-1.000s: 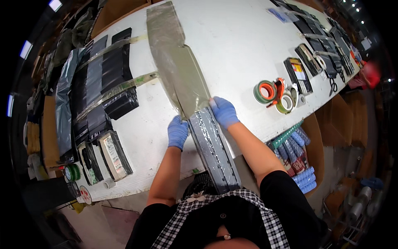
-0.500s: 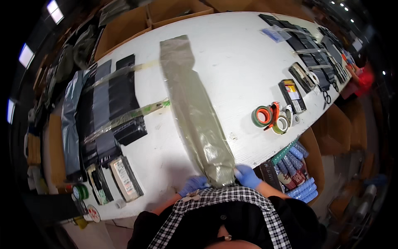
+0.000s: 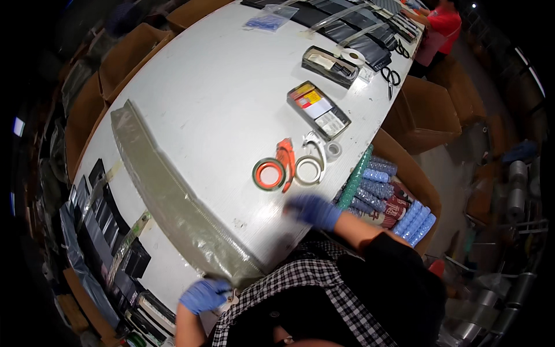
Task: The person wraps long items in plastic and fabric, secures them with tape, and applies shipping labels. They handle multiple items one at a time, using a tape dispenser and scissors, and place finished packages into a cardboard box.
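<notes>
A long olive-green plastic sleeve (image 3: pixel 167 194) lies across the white table (image 3: pixel 219 98), its near end at the table's front edge. My left hand (image 3: pixel 203 295), in a blue glove, is at that near end by the edge; whether it grips the sleeve is hidden. My right hand (image 3: pixel 312 209), also gloved and blurred, hovers over the table's front edge just below an orange tape roll (image 3: pixel 268 174), an orange cutter (image 3: pixel 285 162) and a white tape roll (image 3: pixel 310 170). It holds nothing I can see.
Black packages (image 3: pixel 107 231) lie in rows at the left. A flat box with a yellow-red label (image 3: pixel 318 109), a tray (image 3: pixel 330 59) and scissors (image 3: pixel 391 76) sit further back. A carton of blue and green wrapped rolls (image 3: pixel 381 196) stands at my right. Another person in red (image 3: pixel 439 23) works at the far end.
My view has swung right. My right hand left the sleeve's near end and moved right toward the tape rolls. My left hand stays near the sleeve's end at the table edge.
</notes>
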Tool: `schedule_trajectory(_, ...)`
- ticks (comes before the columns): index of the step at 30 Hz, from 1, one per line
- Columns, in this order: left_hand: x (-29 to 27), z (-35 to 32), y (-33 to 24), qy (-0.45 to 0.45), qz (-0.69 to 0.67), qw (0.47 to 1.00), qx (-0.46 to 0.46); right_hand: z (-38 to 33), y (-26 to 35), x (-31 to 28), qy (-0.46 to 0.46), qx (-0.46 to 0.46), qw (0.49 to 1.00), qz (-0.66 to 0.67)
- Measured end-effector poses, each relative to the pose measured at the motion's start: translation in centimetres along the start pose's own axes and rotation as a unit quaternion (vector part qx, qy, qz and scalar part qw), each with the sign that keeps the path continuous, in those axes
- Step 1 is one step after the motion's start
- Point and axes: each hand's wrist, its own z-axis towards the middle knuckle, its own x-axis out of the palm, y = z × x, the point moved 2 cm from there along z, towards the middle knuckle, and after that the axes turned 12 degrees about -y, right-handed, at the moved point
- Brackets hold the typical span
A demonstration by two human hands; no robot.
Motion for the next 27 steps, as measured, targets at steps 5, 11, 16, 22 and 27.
schedule_trajectory(5, -6.7, 20.0, -11.5, -0.298, 0.147, 0.940, 0.074, 5.7, -12.3, -16.4, -0.229, -0.025, 0.928, -0.294)
schedule_trajectory(11, -7.4, 45.7, -15.5, -0.414, 0.278, 0.860, 0.110, 13.8, -16.7, -17.5, 0.069, -0.081, 0.884, -0.455)
schedule_trajectory(16, -7.1, 54.6, -16.2, -0.276, 0.432, 0.858, 0.003, 14.9, -17.3, -17.1, 0.093, -0.107, 0.867, -0.478)
schedule_trajectory(22, -7.4, 55.3, -14.6, -0.338, 0.370, 0.865, 0.035, 14.9, -18.9, -17.3, 0.056, -0.141, 0.892, -0.426)
schedule_trajectory(27, -9.1, 52.8, -15.1, -0.391, 0.258, 0.883, 0.038, 14.9, -19.1, -18.5, 0.054, -0.139, 0.907, -0.393)
